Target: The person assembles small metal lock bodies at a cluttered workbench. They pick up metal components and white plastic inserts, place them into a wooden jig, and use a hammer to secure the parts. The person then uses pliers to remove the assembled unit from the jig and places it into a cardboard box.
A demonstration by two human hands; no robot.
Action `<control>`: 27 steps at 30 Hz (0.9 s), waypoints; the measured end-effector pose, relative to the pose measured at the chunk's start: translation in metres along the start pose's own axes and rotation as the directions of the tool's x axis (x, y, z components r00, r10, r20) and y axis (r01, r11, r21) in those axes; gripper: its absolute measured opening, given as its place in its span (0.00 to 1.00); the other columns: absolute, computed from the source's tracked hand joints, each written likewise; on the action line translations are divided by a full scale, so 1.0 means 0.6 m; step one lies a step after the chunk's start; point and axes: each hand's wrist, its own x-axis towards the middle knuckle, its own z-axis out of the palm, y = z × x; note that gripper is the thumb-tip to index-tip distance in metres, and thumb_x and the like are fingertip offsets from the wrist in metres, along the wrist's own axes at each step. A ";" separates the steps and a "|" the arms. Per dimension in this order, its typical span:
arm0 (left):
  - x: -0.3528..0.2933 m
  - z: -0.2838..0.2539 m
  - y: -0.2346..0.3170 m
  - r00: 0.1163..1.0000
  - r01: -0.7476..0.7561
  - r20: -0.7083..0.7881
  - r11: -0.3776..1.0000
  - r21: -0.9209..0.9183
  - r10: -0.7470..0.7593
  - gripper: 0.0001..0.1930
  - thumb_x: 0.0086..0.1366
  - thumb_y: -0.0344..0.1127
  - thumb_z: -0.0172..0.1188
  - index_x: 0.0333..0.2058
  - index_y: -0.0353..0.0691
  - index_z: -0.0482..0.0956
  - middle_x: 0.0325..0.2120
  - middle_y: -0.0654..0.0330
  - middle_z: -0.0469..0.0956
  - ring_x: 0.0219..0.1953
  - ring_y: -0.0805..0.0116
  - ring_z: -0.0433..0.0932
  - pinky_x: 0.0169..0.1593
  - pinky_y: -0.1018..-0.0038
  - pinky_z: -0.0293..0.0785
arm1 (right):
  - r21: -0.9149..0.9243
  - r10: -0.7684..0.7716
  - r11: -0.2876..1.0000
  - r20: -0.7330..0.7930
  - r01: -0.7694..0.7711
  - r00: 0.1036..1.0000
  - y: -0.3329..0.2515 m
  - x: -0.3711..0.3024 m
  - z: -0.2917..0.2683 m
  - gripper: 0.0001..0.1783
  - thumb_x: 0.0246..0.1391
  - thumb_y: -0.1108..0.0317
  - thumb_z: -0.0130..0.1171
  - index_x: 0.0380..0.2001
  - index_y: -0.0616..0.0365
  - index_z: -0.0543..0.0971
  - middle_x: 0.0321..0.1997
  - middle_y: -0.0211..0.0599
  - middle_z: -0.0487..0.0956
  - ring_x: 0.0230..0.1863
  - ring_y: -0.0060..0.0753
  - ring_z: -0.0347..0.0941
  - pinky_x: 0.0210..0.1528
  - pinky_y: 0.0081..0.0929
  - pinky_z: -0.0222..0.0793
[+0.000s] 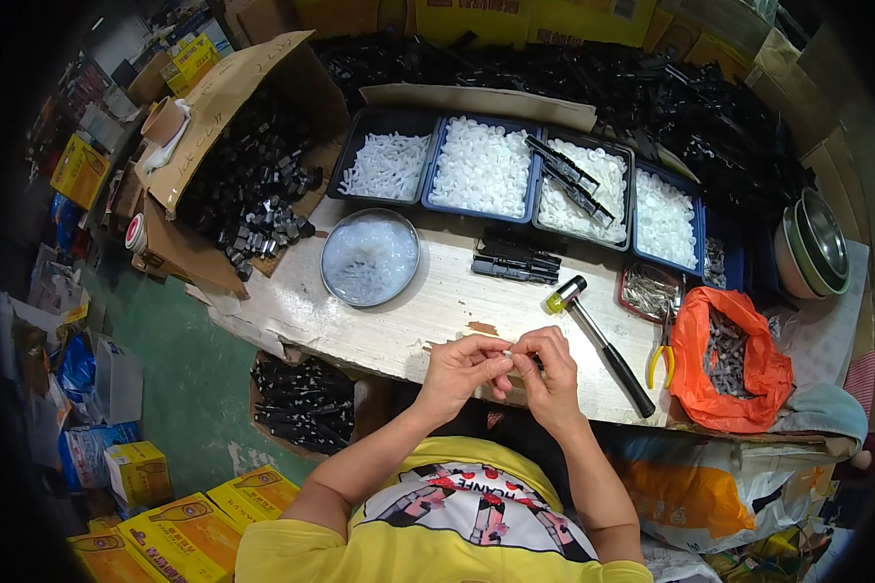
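White bench (379, 335) boards run out beyond the fingers, under a strip of clutter. Both hands meet over its near edge: the left hand (465, 377) and right hand (548, 381) have their fingertips pinched together on a small part (507, 354), too tiny to make out, lying right between them. Just ahead of the fingers are black pieces (515, 262); to their right rests a hammer (608, 352), then yellow-handled pliers (662, 355). Ahead and left stands a round bowl (370, 302) holding something pale and cloudy. Farther ahead, a black tray (359, 134) holds white rods (387, 167), and a blue tray (474, 215) beside it small white pieces (481, 165). Right of the fingers, beyond the pliers, an orange bag (689, 361) holds greyish parts (727, 355). Far left, a cardboard box (226, 109) spills dark blocks (262, 199).
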 end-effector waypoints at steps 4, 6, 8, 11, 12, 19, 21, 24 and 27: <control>0.008 -0.014 0.021 0.994 -0.016 -0.091 0.924 0.383 0.055 0.09 0.57 0.28 0.58 0.38 0.33 0.76 0.28 0.63 0.75 0.22 0.80 0.73 0.21 0.86 0.70 | -0.223 -0.020 0.974 0.044 0.029 0.999 0.014 -0.001 -0.011 0.05 0.44 0.75 0.56 0.26 0.57 0.70 0.28 0.32 0.69 0.33 0.35 0.62 0.38 0.30 0.51; 0.014 -0.024 0.015 0.985 -0.093 -0.084 0.865 0.493 0.154 0.09 0.55 0.27 0.60 0.36 0.34 0.77 0.25 0.65 0.72 0.20 0.81 0.69 0.22 0.86 0.66 | -0.319 -0.024 0.946 0.094 0.053 0.995 0.021 -0.006 -0.008 0.06 0.43 0.76 0.56 0.26 0.56 0.70 0.28 0.32 0.68 0.34 0.36 0.61 0.39 0.32 0.50; 0.022 -0.036 0.001 0.966 -0.190 -0.015 0.742 0.643 0.260 0.09 0.53 0.26 0.61 0.36 0.34 0.77 0.23 0.64 0.71 0.20 0.81 0.66 0.24 0.85 0.64 | -0.377 -0.033 0.922 0.142 0.085 0.989 0.026 -0.009 0.001 0.07 0.41 0.76 0.56 0.26 0.56 0.70 0.28 0.32 0.67 0.34 0.36 0.61 0.39 0.34 0.50; 0.024 -0.034 -0.006 0.967 -0.163 -0.036 0.717 0.678 0.254 0.10 0.52 0.23 0.60 0.35 0.35 0.78 0.22 0.63 0.70 0.20 0.79 0.65 0.24 0.83 0.64 | -0.399 -0.060 0.910 0.150 0.116 0.987 0.029 -0.005 0.014 0.08 0.40 0.77 0.55 0.26 0.55 0.70 0.28 0.32 0.67 0.35 0.37 0.60 0.40 0.36 0.50; 0.025 -0.035 -0.007 0.965 -0.160 -0.042 0.711 0.684 0.257 0.09 0.52 0.23 0.60 0.34 0.35 0.78 0.22 0.63 0.69 0.20 0.79 0.66 0.24 0.83 0.64 | -0.405 -0.072 0.905 0.148 0.127 0.986 0.031 -0.003 0.018 0.08 0.40 0.77 0.55 0.26 0.55 0.70 0.28 0.32 0.67 0.35 0.37 0.60 0.40 0.36 0.50; 0.027 -0.035 -0.005 0.982 -0.087 -0.065 0.727 0.681 0.178 0.11 0.53 0.21 0.57 0.36 0.37 0.78 0.22 0.65 0.67 0.19 0.81 0.66 0.21 0.84 0.68 | -0.513 -0.106 0.834 0.215 0.204 0.971 0.034 -0.003 0.033 0.10 0.36 0.77 0.54 0.27 0.55 0.71 0.28 0.32 0.67 0.35 0.36 0.61 0.40 0.38 0.50; 0.026 -0.030 0.000 0.984 -0.051 -0.090 0.729 0.682 0.153 0.09 0.51 0.21 0.58 0.33 0.35 0.78 0.23 0.61 0.69 0.20 0.75 0.70 0.25 0.79 0.69 | -0.509 -0.118 0.834 0.214 0.214 0.970 0.038 -0.004 0.032 0.11 0.35 0.78 0.54 0.27 0.55 0.71 0.28 0.32 0.67 0.35 0.36 0.61 0.40 0.38 0.51; 0.032 -0.035 -0.009 0.963 -0.189 0.044 0.555 0.810 0.264 0.10 0.50 0.21 0.59 0.34 0.35 0.78 0.21 0.63 0.68 0.19 0.78 0.69 0.22 0.82 0.68 | -0.486 -0.103 0.850 0.222 0.201 0.970 0.037 -0.004 0.025 0.10 0.37 0.77 0.55 0.27 0.54 0.72 0.28 0.31 0.68 0.35 0.35 0.62 0.41 0.38 0.51; 0.039 -0.023 0.002 0.945 -0.244 0.165 0.268 0.932 0.284 0.08 0.48 0.25 0.62 0.30 0.35 0.78 0.22 0.58 0.70 0.22 0.65 0.73 0.28 0.73 0.70 | -0.429 -0.092 0.886 0.208 0.175 0.974 0.043 0.002 -0.005 0.07 0.42 0.74 0.58 0.28 0.53 0.73 0.28 0.29 0.70 0.35 0.34 0.63 0.40 0.35 0.51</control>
